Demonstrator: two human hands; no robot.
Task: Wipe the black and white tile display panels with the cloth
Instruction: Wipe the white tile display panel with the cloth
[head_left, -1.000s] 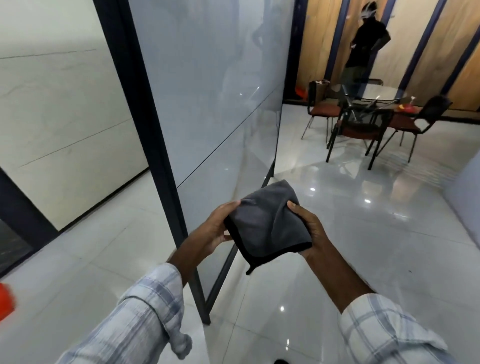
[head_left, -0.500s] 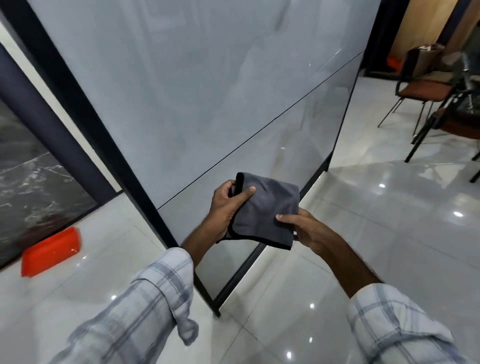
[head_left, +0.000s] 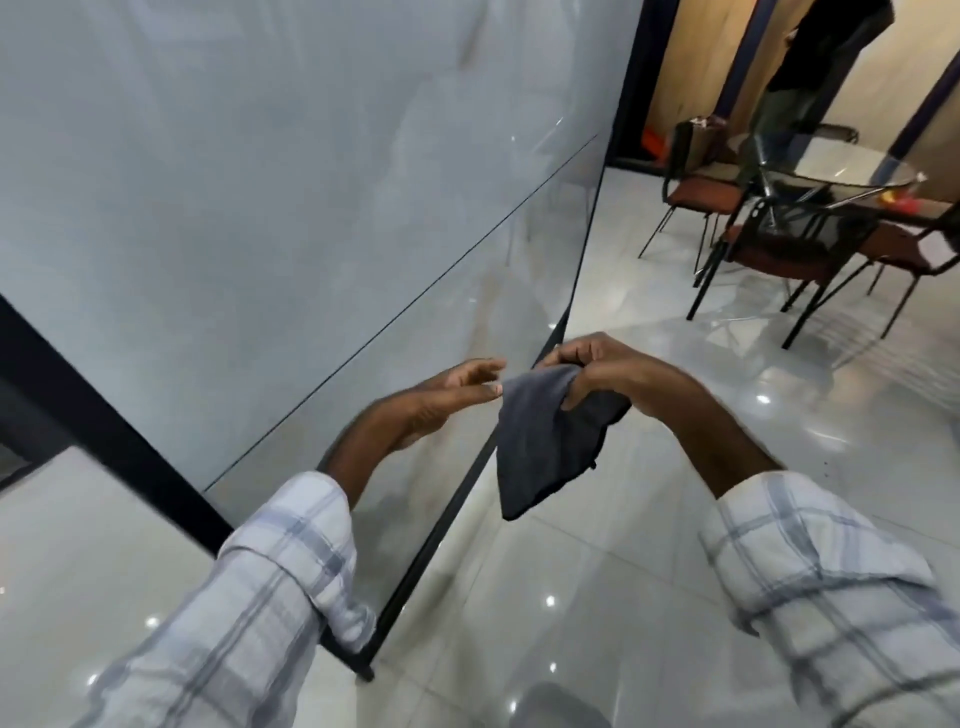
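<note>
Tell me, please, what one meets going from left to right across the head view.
Black frame post → white tile panel → left hand → cloth, gripped by the right hand → chairs.

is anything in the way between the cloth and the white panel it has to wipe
Nothing visible blocks it. The cloth hangs from the right hand close in front of the white panel. Only the open left hand is beside the cloth, on the panel's side.
</note>
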